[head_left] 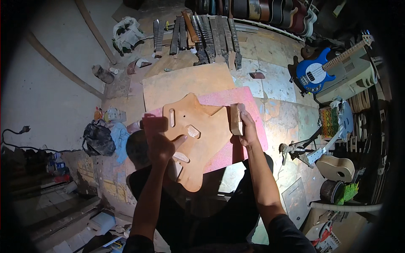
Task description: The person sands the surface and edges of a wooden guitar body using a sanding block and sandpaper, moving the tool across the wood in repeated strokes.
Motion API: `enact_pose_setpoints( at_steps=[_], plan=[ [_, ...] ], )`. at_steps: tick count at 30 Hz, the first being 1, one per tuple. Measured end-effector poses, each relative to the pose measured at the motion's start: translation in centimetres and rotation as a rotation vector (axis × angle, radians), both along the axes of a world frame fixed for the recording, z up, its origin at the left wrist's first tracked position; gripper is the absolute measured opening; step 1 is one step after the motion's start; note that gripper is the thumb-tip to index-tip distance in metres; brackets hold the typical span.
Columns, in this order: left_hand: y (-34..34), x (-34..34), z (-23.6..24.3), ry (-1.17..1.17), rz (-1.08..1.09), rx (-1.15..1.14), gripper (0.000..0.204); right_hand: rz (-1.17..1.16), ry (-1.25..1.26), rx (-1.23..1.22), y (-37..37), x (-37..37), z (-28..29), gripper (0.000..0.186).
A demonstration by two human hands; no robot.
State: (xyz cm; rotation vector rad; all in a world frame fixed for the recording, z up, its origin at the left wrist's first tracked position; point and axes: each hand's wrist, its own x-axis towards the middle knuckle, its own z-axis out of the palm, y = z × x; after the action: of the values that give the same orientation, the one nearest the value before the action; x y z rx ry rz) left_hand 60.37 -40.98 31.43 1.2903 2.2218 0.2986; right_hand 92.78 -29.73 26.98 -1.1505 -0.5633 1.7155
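Observation:
A bare wooden electric guitar body point(206, 130) with several routed cavities lies across a pink board point(258, 122), its narrower end toward my lap. My left hand point(161, 148) grips the body's left edge, with the thumb on the top face; the other fingers are in shadow and partly hidden. At the body's right edge, my right hand point(249, 126) is closed around a wooden block point(236, 120), held upright on its narrow side. Whether the block touches the body cannot be made out.
A brown board point(185, 80) lies beyond the pink one. Farther off are several guitar necks point(206, 38) and a row of guitars point(270, 10). A blue bass guitar point(314, 74) and an acoustic guitar body point(337, 168) stand at right. A black bag point(99, 139) sits at left.

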Motion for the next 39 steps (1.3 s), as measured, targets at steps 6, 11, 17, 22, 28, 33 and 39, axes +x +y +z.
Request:
enact_pose_setpoints(
  at_steps=[6,11,17,22,28,33,39],
  plan=[
    [5.3,2.4,0.0,0.023,-0.183,0.112,0.090,-0.310,-0.086,-0.013,-7.6,0.3,-0.5,0.031],
    [10.2,2.2,0.0,0.211,-0.374,0.122,0.091,-0.219,-0.228,-0.177,-15.5,-3.2,1.4,0.038],
    [6.3,1.0,-4.5,0.319,-0.409,0.392,0.088,0.040,-0.508,0.118,-18.5,-2.5,2.8,0.041],
    [0.3,3.6,-6.1,0.360,-0.273,0.325,0.089,0.492,-1.293,0.785,-16.5,-2.7,4.2,0.052],
    [0.7,3.6,-3.9,0.369,-0.261,0.157,0.095,0.447,-1.374,0.888,-8.5,-6.3,2.2,0.041],
    [0.7,4.0,-4.5,0.365,-0.261,0.148,0.095,0.390,-1.347,0.803,-2.3,-7.5,0.9,0.043],
    [1.6,4.0,-3.7,0.370,-0.260,0.142,0.094,0.545,-1.392,0.961,-11.1,-3.8,2.7,0.046]
  ],
)
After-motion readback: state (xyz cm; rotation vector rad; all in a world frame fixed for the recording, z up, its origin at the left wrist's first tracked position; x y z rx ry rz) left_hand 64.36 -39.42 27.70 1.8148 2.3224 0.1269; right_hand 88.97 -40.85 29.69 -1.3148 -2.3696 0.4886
